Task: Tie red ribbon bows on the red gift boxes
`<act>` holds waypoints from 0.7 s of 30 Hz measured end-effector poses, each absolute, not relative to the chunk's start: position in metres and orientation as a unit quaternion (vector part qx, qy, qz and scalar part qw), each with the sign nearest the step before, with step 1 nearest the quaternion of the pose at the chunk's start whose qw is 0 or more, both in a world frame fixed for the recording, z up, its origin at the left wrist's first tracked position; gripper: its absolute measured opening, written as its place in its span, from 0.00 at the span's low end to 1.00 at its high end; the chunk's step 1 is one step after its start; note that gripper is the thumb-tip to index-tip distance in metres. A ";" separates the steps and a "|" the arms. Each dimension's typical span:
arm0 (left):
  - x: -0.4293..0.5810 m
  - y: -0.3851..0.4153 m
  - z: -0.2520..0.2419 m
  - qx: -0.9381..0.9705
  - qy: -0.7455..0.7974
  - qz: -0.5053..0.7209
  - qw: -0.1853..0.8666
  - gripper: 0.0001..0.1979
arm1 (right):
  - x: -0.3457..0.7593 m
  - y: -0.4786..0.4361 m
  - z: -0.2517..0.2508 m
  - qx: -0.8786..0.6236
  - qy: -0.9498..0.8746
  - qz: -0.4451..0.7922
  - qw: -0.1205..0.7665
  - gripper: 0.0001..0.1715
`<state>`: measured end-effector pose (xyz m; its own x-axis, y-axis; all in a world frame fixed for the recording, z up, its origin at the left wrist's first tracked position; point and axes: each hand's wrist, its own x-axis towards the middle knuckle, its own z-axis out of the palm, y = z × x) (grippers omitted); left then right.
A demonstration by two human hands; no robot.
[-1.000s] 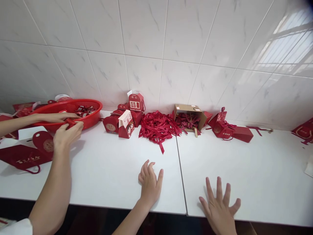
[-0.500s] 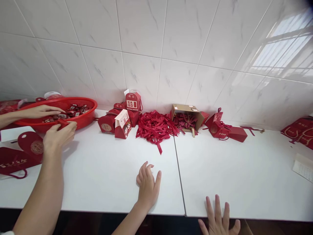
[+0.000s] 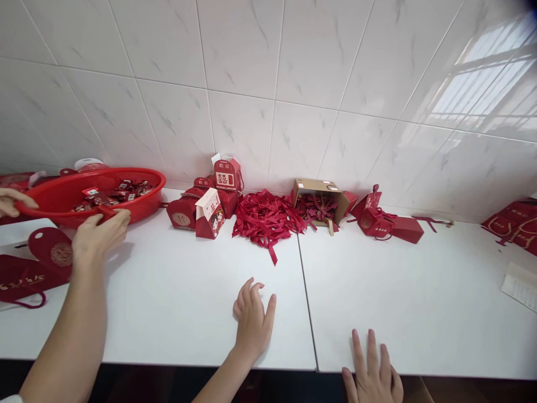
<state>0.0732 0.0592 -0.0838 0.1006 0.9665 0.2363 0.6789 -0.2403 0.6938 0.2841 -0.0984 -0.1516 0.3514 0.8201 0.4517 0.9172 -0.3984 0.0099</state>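
Observation:
My left hand (image 3: pixel 251 316) rests on the white table (image 3: pixel 176 291) near its front edge, fingers loosely spread, holding nothing. My right hand (image 3: pixel 372 372) lies flat at the table's front edge, fingers stretched out and empty. Beyond my left hand lies a heap of red ribbons (image 3: pixel 266 219). Behind it are a small cardboard box (image 3: pixel 319 196) of ribbons and several red gift boxes (image 3: pixel 210 204).
At the left, a co-worker's hand (image 3: pixel 98 235) pinches a small red piece beside a red basin (image 3: pixel 62 193) of packets; their other hand (image 3: pixel 10 201) is at the basin's rim. Flat red bags (image 3: pixel 29 268) lie far left, more red boxes (image 3: pixel 388 224) at the back right. A tiled wall stands behind.
My right hand has slid back toward the table's front edge. The co-worker's far hand has drawn left, out of the basin. My left hand has barely moved.

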 end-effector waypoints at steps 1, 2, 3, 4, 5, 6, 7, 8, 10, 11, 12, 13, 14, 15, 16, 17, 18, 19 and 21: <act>0.073 0.059 -0.084 0.712 0.578 0.339 0.211 0.10 | 0.284 -0.098 -0.151 -0.814 -0.532 -0.197 0.126 0.42; 0.073 0.059 -0.085 0.713 0.577 0.339 0.209 0.10 | 0.283 -0.098 -0.150 -0.815 -0.530 -0.197 0.128 0.41; 0.073 0.060 -0.085 0.713 0.577 0.339 0.208 0.11 | 0.282 -0.097 -0.148 -0.816 -0.528 -0.197 0.129 0.41; 0.073 0.060 -0.085 0.713 0.578 0.338 0.207 0.11 | 0.282 -0.096 -0.146 -0.818 -0.525 -0.197 0.129 0.40; 0.073 0.060 -0.085 0.713 0.578 0.337 0.207 0.11 | 0.281 -0.094 -0.144 -0.820 -0.521 -0.196 0.129 0.40; 0.073 0.060 -0.085 0.713 0.579 0.336 0.207 0.11 | 0.280 -0.092 -0.142 -0.825 -0.516 -0.193 0.128 0.40; 0.073 0.060 -0.084 0.713 0.580 0.336 0.208 0.11 | 0.279 -0.089 -0.140 -0.831 -0.508 -0.189 0.127 0.40; 0.073 0.059 -0.084 0.711 0.581 0.335 0.209 0.11 | 0.278 -0.086 -0.138 -0.838 -0.499 -0.184 0.126 0.40; 0.073 0.059 -0.084 0.707 0.585 0.335 0.213 0.11 | 0.276 -0.080 -0.134 -0.849 -0.484 -0.170 0.127 0.40; 0.073 0.059 -0.083 0.705 0.587 0.336 0.215 0.11 | 0.275 -0.078 -0.131 -0.851 -0.483 -0.162 0.130 0.40; 0.073 0.058 -0.083 0.702 0.589 0.337 0.217 0.11 | 0.274 -0.076 -0.129 -0.850 -0.485 -0.155 0.132 0.39; 0.073 0.058 -0.083 0.700 0.590 0.338 0.219 0.11 | 0.274 -0.073 -0.128 -0.848 -0.490 -0.150 0.134 0.39; 0.073 0.058 -0.083 0.698 0.591 0.340 0.222 0.11 | 0.274 -0.071 -0.126 -0.845 -0.496 -0.147 0.135 0.39; 0.073 0.058 -0.083 0.695 0.591 0.342 0.224 0.11 | 0.274 -0.068 -0.124 -0.842 -0.502 -0.145 0.134 0.39; 0.073 0.058 -0.083 0.693 0.592 0.345 0.225 0.11 | 0.274 -0.065 -0.123 -0.840 -0.507 -0.143 0.131 0.40; 0.073 0.058 -0.083 0.690 0.594 0.348 0.226 0.11 | 0.274 -0.060 -0.122 -0.838 -0.511 -0.140 0.129 0.41; 0.073 0.058 -0.083 0.687 0.594 0.350 0.228 0.11 | 0.274 -0.055 -0.121 -0.837 -0.515 -0.135 0.128 0.41; 0.073 0.058 -0.083 0.685 0.595 0.353 0.229 0.11 | 0.274 -0.048 -0.119 -0.836 -0.519 -0.129 0.127 0.41; 0.073 0.058 -0.083 0.683 0.595 0.356 0.230 0.11 | 0.273 -0.033 -0.116 -0.835 -0.523 -0.117 0.124 0.42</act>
<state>0.0731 0.0580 -0.0834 0.0390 0.9766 0.2116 0.6487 -0.1858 0.7380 0.2733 -0.0326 -0.1159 0.4250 0.8446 0.3256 0.9027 -0.4220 -0.0837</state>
